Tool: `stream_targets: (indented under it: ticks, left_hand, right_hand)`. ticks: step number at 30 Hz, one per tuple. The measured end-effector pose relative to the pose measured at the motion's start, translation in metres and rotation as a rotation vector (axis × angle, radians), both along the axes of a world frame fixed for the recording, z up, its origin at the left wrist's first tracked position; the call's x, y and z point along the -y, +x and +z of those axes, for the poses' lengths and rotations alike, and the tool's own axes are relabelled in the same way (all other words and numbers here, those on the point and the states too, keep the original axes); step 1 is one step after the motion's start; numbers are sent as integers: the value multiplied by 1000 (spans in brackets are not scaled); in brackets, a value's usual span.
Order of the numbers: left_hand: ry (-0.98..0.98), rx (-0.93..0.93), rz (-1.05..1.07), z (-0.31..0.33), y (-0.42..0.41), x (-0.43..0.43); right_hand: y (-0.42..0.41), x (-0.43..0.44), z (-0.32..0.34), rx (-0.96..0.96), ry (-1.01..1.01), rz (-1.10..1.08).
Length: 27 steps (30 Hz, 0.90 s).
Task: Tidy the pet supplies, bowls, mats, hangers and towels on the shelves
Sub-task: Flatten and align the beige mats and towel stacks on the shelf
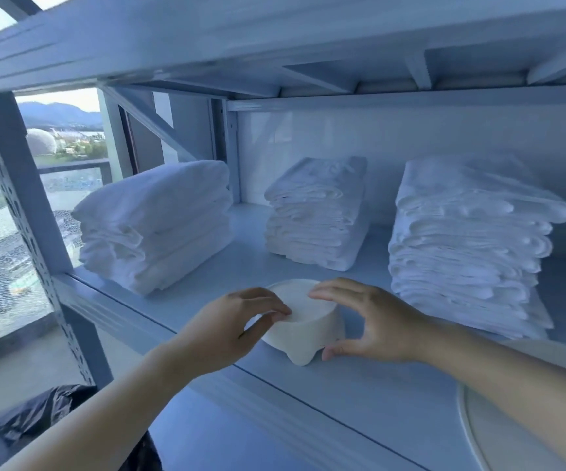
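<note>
A white pet bowl [303, 326] with small feet stands near the front edge of the pale shelf [393, 396]. My left hand [227, 331] is at its left side, fingertips pinching the rim. My right hand [366, 321] arches over its right side, thumb against the base and fingers spread just above the rim. Three stacks of folded white towels stand behind: a left stack [154, 226], a middle stack [319, 212] and a tall right stack [468, 246].
The upper shelf [275, 39] hangs low overhead. A perforated metal upright [23, 198] stands at the left. A black bag [37, 426] lies at lower left. A round white object [472, 433] shows at the lower right edge. A window lies beyond the left side.
</note>
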<state>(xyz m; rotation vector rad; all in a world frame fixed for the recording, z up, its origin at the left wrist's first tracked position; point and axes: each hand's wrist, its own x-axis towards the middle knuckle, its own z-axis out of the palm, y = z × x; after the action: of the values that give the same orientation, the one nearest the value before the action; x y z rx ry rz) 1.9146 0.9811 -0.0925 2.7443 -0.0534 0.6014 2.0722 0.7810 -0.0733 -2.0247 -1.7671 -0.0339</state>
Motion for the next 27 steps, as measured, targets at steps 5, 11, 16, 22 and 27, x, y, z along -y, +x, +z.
stream_targets:
  ticks: [5, 11, 16, 22, 27]
  left_hand:
    - [57, -50, 58, -11, -10, 0]
    - [87, 0, 174, -17, -5, 8]
    - [124, 26, 220, -17, -8, 13]
    - [168, 75, 229, -5, -16, 11]
    - [164, 156, 242, 15, -11, 8]
  right_hand:
    - [6, 4, -10, -1, 49, -21]
    - [3, 5, -18, 105, 160, -16]
    - [1, 10, -15, 120, 177, 9]
    - [0, 12, -9, 95, 260, -30]
    - [1, 12, 0, -11, 305, -100]
